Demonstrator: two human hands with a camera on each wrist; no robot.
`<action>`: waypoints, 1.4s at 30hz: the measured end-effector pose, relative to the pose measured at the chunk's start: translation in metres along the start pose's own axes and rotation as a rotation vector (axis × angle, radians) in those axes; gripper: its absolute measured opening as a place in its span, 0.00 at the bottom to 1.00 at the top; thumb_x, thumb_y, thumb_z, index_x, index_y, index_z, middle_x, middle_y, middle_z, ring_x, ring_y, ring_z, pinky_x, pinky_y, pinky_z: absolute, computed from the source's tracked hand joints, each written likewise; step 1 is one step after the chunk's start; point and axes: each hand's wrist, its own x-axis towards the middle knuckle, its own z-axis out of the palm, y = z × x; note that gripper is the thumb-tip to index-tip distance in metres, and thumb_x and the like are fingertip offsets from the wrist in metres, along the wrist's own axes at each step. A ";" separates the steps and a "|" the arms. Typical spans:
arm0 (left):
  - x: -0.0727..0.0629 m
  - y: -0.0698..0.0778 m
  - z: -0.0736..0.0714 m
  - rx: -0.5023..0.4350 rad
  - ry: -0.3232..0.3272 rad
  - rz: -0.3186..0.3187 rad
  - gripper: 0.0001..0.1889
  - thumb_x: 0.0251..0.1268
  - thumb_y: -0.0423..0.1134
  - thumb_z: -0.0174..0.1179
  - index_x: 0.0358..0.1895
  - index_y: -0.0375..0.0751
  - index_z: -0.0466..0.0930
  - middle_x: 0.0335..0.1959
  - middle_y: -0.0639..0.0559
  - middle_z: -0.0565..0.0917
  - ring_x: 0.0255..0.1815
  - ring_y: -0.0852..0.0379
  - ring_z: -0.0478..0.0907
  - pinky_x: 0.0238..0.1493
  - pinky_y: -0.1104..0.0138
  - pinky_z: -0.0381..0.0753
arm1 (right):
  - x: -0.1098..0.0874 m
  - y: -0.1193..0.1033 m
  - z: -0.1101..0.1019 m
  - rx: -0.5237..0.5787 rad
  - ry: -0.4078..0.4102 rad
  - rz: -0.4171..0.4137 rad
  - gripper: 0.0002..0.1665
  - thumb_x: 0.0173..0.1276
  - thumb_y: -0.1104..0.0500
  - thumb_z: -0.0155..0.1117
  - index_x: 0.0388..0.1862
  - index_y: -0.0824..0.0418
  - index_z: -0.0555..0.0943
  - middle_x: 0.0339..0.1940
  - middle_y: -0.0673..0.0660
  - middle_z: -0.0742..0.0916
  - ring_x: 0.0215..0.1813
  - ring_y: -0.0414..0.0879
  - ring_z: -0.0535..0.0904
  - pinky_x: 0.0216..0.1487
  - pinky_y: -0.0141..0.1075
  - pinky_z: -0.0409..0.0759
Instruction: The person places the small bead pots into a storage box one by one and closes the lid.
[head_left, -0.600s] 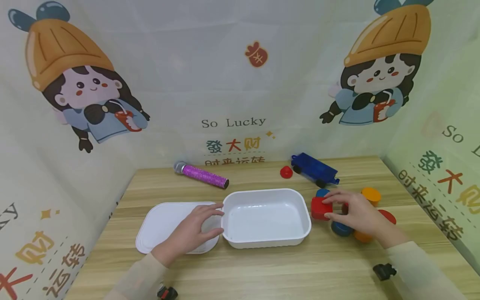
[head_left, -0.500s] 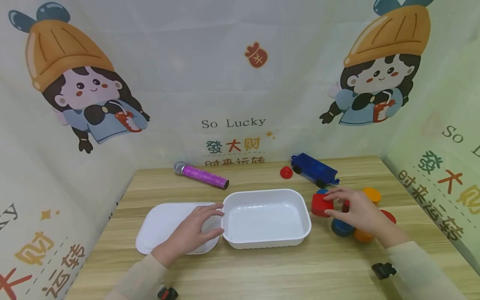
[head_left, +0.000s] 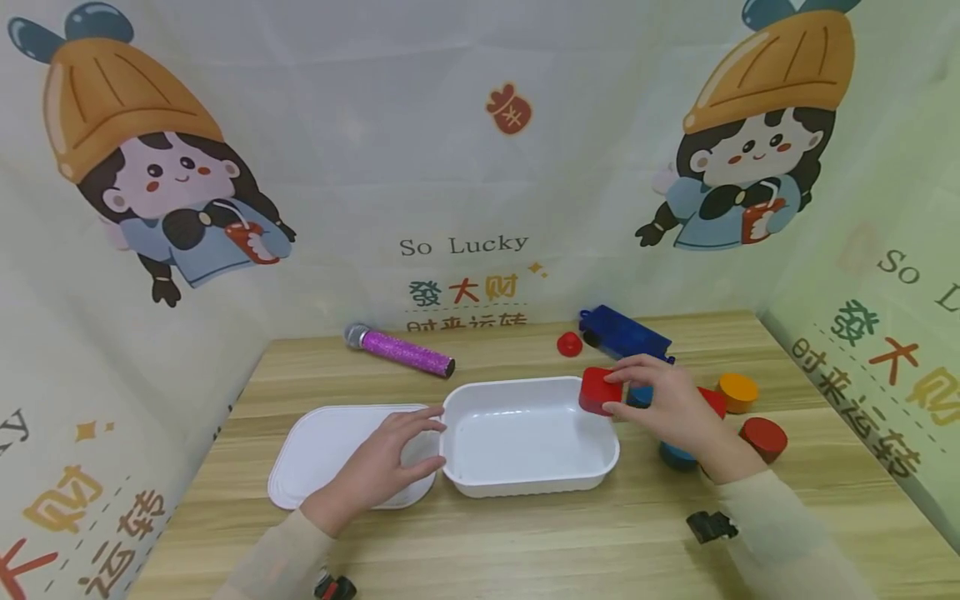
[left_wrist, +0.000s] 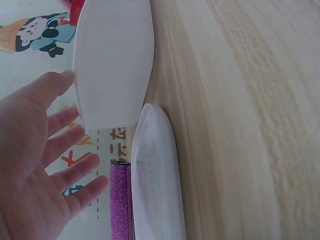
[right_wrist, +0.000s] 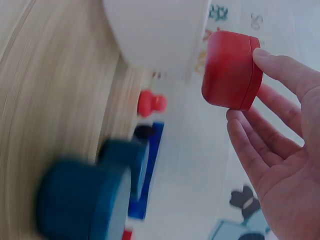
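Backdrop: pale printed cloth (head_left: pixel 322 108) rising beyond the far edge, with cartoon figures and the words "So Lucky".
Worktop: wood-grain surface (head_left: pixel 487 550) carrying all items listed below.
White box: open rectangular box (head_left: pixel 532 483), set near the middle of the worktop; the part of its floor in sight is bare.
White lid: flat, rounded plate (head_left: pixel 330 442) towards the worktop's left edge, just beside the box and partly behind the left hand.
Left hand: (head_left: pixel 386 454) spread wide, fingers loosely extended, at the box's left end; thumb tip touches the rim, nothing gripped.
Right hand: (head_left: pixel 667 408) partly closed, pinching a red block between thumb and fingertips.
Blue wagon: wheeled toy (head_left: pixel 626 333) near the far edge, right of centre.
Microphone: purple barrel, grey head (head_left: pixel 405 352), lying aslant near the far edge, left of centre.
Red block: (head_left: pixel 598 392) held off the worktop at the box's far right corner, raised clear of the rim.
Round pieces: blue (head_left: pixel 678 456), orange (head_left: pixel 738 392) and red (head_left: pixel 763 438), grouped towards the right edge, the blue partly hidden by the right hand.
Small red piece: (head_left: pixel 570 344) near the far edge, just left of the wagon.
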 end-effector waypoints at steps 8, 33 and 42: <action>0.000 0.000 0.001 0.000 0.010 0.009 0.21 0.65 0.48 0.72 0.58 0.45 0.84 0.73 0.46 0.77 0.73 0.42 0.72 0.75 0.46 0.71 | 0.020 -0.035 0.039 0.021 -0.066 -0.018 0.24 0.60 0.53 0.81 0.55 0.57 0.88 0.61 0.58 0.86 0.62 0.57 0.82 0.57 0.53 0.87; 0.001 -0.002 -0.002 -0.008 -0.028 -0.047 0.22 0.66 0.51 0.71 0.60 0.51 0.84 0.74 0.50 0.77 0.73 0.45 0.72 0.72 0.43 0.74 | 0.072 -0.091 0.131 0.104 -0.311 -0.027 0.23 0.60 0.54 0.81 0.54 0.57 0.89 0.55 0.54 0.89 0.61 0.50 0.82 0.68 0.46 0.81; 0.002 -0.002 -0.001 -0.001 -0.017 -0.029 0.22 0.64 0.50 0.72 0.59 0.50 0.85 0.72 0.50 0.78 0.72 0.46 0.73 0.71 0.45 0.75 | 0.073 -0.090 0.142 0.082 -0.339 -0.020 0.22 0.62 0.55 0.80 0.54 0.58 0.89 0.55 0.54 0.90 0.61 0.50 0.82 0.69 0.45 0.80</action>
